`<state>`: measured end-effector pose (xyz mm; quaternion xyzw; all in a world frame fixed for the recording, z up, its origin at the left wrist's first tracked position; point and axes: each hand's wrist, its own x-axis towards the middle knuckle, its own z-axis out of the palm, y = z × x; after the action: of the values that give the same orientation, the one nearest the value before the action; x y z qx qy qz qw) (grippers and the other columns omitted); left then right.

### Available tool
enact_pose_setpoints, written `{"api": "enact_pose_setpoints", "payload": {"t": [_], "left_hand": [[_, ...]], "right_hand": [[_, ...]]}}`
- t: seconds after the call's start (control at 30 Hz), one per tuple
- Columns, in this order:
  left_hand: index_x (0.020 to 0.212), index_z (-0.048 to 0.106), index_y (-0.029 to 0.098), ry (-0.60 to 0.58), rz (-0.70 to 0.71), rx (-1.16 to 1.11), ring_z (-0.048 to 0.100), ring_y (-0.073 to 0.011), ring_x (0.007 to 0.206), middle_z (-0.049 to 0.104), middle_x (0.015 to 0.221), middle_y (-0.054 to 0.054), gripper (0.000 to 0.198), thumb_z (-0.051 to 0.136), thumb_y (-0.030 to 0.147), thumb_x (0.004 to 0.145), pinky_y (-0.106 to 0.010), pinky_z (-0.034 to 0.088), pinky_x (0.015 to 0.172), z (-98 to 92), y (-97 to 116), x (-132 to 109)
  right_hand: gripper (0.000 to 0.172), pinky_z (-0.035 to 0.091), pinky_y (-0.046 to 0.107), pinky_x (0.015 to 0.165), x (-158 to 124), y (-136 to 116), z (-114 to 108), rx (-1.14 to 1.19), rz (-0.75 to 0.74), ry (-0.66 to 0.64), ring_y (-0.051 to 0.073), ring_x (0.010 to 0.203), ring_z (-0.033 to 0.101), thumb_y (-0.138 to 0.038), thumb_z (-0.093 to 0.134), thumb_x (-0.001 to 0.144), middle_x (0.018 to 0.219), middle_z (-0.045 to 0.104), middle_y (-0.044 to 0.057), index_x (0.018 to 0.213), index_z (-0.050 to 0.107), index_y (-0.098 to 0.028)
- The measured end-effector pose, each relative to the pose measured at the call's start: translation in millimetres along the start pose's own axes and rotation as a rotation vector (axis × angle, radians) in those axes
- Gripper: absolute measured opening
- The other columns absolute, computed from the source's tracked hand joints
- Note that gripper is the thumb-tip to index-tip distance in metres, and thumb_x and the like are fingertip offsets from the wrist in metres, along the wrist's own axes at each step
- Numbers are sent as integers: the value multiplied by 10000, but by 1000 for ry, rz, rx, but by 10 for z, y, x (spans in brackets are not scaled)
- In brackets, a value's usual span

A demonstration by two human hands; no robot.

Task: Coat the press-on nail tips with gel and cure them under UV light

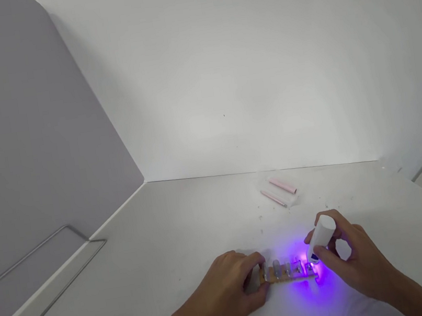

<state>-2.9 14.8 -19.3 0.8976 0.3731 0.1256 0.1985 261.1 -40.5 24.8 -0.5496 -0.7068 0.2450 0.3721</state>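
Note:
A narrow tan strip point(280, 274) lies on the white table, bearing several clear nail-shaped pieces point(277, 268). My left hand point(236, 286) pinches the strip's left end between thumb and fingers. Over its right end, my right hand point(349, 251) grips a small white cylindrical lamp point(323, 233), tilted with its lower end close to the pieces. Purple light spreads from the lamp over the right end of the strip and the table around it.
Behind the strip, a pink pen-like tool point(273, 198) and a pink cap point(282, 185) rest on a clear sheet. A bent metal wire frame point(62, 291) stands at the left, beside a grey panel point(30, 116). A white wall point(229, 70) rises behind the table point(148, 241).

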Motion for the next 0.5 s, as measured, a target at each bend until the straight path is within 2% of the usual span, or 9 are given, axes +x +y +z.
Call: {"api": "enact_pose_setpoints", "payload": {"t": [0.17, 0.33, 0.5], "left_hand": [[909, 632, 228, 4, 0, 0, 497, -161, 606, 598, 640, 13, 136, 550, 276, 813, -254, 330, 620, 9, -5, 13], [880, 628, 216, 8, 2, 7, 481, -155, 590, 586, 629, 11, 122, 544, 258, 802, -254, 330, 618, 15, -13, 0], [892, 626, 223, 2, 4, 10, 491, -155, 605, 591, 644, 16, 128, 548, 264, 800, -255, 330, 618, 15, -26, -15]], "right_hand": [[96, 436, 247, 497, 2, -14, 2, -3, 19, 12, 164, 601, 600, -243, 543, 901, 757, 722, -29, 989, 565, -276], [91, 398, 234, 444, 8, -42, 5, 15, 2, 32, 156, 579, 596, -253, 530, 914, 825, 760, -18, 995, 564, -278], [78, 468, 250, 514, 17, -34, 5, 51, 7, 35, 160, 617, 613, -234, 529, 895, 834, 757, -16, 960, 549, -273]]}}
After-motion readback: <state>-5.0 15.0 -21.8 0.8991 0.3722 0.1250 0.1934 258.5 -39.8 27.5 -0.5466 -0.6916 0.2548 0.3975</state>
